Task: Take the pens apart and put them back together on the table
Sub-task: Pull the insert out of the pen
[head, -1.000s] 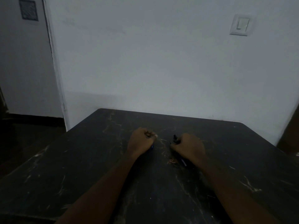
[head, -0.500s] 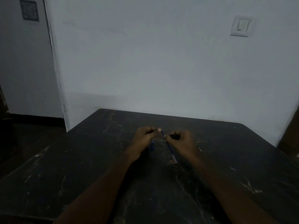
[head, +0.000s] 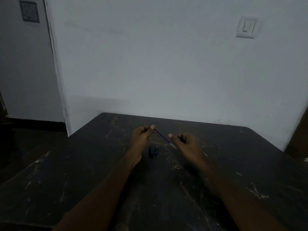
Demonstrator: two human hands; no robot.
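The hands have drawn apart since half a second ago: left hand (head: 141, 136) pinches the blue refill (head: 162, 137), right hand (head: 188, 144) grasps a dark pen piece (head: 182, 139); two caps (head: 153, 151) lie on the tabletop (head: 83, 172) below the refill.

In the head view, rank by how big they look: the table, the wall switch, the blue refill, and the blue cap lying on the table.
1. table
2. wall switch, though it is farther away
3. blue refill, long but very thin
4. blue cap
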